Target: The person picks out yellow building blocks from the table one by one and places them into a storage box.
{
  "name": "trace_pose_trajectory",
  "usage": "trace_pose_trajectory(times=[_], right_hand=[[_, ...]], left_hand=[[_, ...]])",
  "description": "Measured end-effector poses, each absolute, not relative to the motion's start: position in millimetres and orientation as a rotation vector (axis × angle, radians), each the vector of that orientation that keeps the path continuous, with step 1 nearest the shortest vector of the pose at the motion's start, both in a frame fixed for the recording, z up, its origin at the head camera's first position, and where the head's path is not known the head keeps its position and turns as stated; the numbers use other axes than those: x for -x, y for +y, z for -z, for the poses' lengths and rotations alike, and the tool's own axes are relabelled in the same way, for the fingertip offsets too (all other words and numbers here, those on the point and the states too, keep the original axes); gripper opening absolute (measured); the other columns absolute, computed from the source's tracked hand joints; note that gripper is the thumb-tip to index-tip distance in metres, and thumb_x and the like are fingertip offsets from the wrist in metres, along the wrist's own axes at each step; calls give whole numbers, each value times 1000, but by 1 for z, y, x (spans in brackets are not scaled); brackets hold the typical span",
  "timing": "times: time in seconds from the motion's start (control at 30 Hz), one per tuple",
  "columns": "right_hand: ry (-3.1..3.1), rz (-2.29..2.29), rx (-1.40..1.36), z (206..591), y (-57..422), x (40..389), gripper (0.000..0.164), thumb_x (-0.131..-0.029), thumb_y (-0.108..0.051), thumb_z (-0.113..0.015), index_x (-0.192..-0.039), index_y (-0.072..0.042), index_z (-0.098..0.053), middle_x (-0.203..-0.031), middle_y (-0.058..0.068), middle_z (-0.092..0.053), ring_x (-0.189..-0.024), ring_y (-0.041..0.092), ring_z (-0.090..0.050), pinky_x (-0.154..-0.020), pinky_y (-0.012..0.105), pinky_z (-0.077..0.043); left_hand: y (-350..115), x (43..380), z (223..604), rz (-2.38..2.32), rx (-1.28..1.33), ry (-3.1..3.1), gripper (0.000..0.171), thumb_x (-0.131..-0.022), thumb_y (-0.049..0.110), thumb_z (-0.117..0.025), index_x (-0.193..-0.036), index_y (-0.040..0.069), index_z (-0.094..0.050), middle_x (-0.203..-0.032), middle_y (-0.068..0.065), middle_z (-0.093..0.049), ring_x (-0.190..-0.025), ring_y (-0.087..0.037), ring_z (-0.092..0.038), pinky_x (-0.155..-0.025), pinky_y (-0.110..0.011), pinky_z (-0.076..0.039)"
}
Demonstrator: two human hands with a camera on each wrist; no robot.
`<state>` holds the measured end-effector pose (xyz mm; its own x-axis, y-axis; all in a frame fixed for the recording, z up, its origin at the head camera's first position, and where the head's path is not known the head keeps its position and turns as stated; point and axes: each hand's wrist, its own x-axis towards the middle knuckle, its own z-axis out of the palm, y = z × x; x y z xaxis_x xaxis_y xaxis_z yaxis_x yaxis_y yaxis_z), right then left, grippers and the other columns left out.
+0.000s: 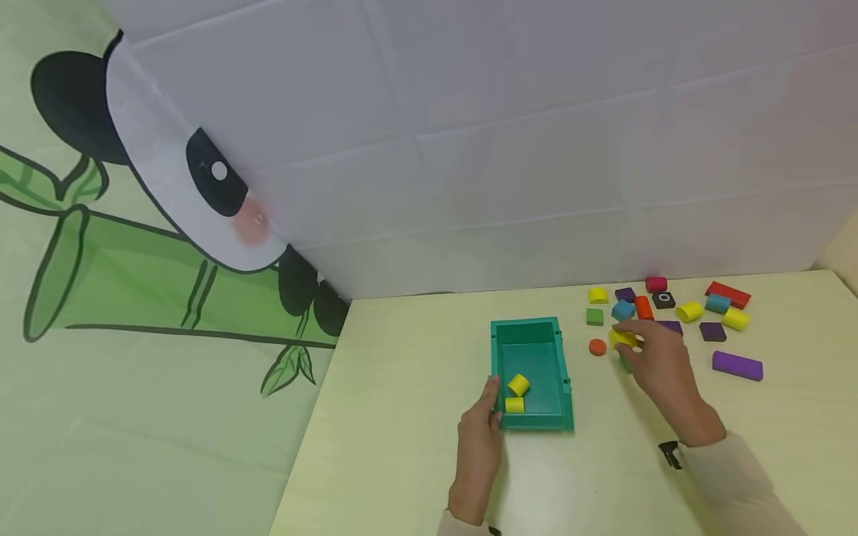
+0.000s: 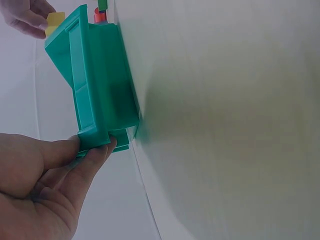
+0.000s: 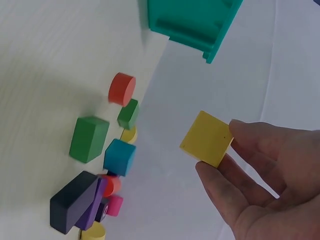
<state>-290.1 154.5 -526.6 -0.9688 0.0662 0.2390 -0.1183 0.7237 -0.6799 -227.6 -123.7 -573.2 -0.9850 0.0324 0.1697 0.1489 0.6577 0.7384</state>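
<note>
My left hand [image 1: 479, 443] pinches the near left rim of a green plastic box [image 1: 538, 422], thumb on one side of the wall and fingers on the other. Two yellow blocks [image 1: 518, 385] lie on the box floor near its close end. My right hand [image 1: 665, 372] holds a yellow block [image 3: 207, 138] between thumb and fingertips, raised above the table to the right of the box. Below it lies a green block [image 3: 89, 139], mostly hidden by the hand in the head view. An orange-red round block [image 1: 597, 347] sits between the box and that hand.
Behind and right of my right hand, several coloured blocks are scattered, among them a blue block [image 1: 623, 310], a red bar [image 1: 728, 295] and a long purple block [image 1: 737, 365]. A white cloth wall [image 1: 503, 186] rises at the table's back edge.
</note>
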Motion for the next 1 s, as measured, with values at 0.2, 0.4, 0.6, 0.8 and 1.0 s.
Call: trace_pose_trajectory(times=[0.2, 0.4, 0.6, 0.8, 1.0], right_hand=[[-2691, -1094, -60, 524, 140, 292, 32, -79, -3, -68, -111, -7, -62, -109, 17, -61, -100, 38, -51, -73, 53, -52], [-2665, -1110, -102, 521, 127, 293, 32, -79, -4, -69, -110, -8, -63, -107, 15, -62, -101, 35, -52, -75, 52, -51], [-2638, -1131, -140, 516, 116, 295, 32, -79, -4, -69, -110, -8, -63, -108, 15, -62, -100, 34, -52, -78, 52, -51], [-2638, -1127, -171, 513, 103, 299, 31, -80, -4, -68, -110, -8, -62, -110, 15, -61, -104, 34, -51, -84, 53, -48], [-2645, -1143, -188, 512, 88, 301, 31, -82, -5, -67, -112, -8, -61, -113, 14, -60, -103, 33, -52, -78, 49, -51]], left_hand=[[-124, 228, 575, 1221, 162, -2726, 63, -85, -3, -58, -138, 20, -35, -139, 1, -38, -119, -11, -34, -94, -34, -41], [-124, 228, 576, 1233, 169, -2718, 62, -85, -4, -58, -138, 20, -35, -139, 2, -38, -119, -10, -34, -94, -34, -41], [-124, 229, 578, 1241, 175, -2707, 63, -84, -4, -58, -138, 20, -35, -139, 0, -38, -120, -10, -34, -94, -35, -41], [-124, 230, 580, 1223, 193, -2691, 64, -84, -5, -58, -138, 20, -35, -138, 0, -39, -120, -12, -35, -93, -36, -42], [-125, 230, 578, 1228, 173, -2707, 64, -84, -5, -58, -138, 21, -35, -139, 1, -38, -119, -11, -35, -93, -35, -41]])
